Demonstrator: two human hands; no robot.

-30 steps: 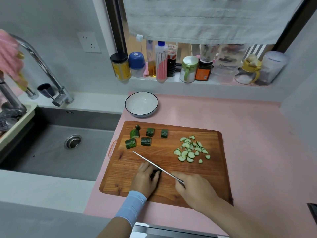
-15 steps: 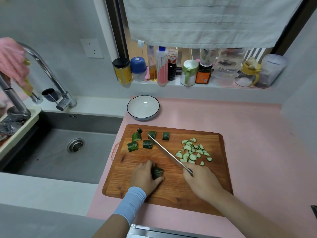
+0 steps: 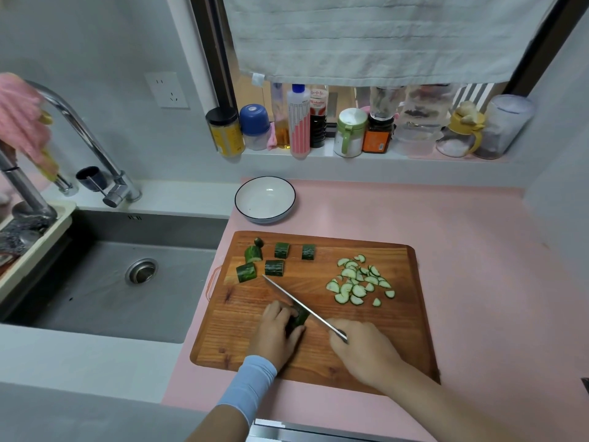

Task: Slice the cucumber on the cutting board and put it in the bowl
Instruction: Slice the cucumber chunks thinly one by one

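Where the wooden cutting board point(image 3: 322, 365) lies on the pink worktop point(image 3: 471, 250), both hands are at its near half.

Left hand point(image 3: 275, 334), light blue sleeve point(image 3: 248, 386) at the wrist: fingers curled over a dark green cucumber piece point(image 3: 299, 316), pinning it to the board. Only the piece's right end shows past the fingertips.

Right hand point(image 3: 361, 350): fist wrapped round the handle of a knife point(image 3: 296, 299), with the handle almost wholly hidden inside it. The blade runs up and left from the fist and crosses the exposed end of the held piece. Its tip lies near the closest of the chunks. Whether the edge has entered the piece cannot be told.

Far left of board: five cucumber chunks point(image 3: 274, 267) in two loose rows, none touching, and a small dark stem end point(image 3: 258, 241) by the back edge.

Right half of board: a heap of thin half-moon slices point(image 3: 357, 283), pale flesh up, many overlapping, with a few loose ones on the near side.

White bowl point(image 3: 264, 202) with a dark rim stands on the worktop just beyond the board's far left corner, apart from it.

Steel sink point(image 3: 95, 288) lies left of the worktop, with a curved tap point(image 3: 79, 129) behind it. A row of jars and bottles point(image 3: 299, 122) stands on the window ledge, with a pale towel point(image 3: 366, 36) hanging above.
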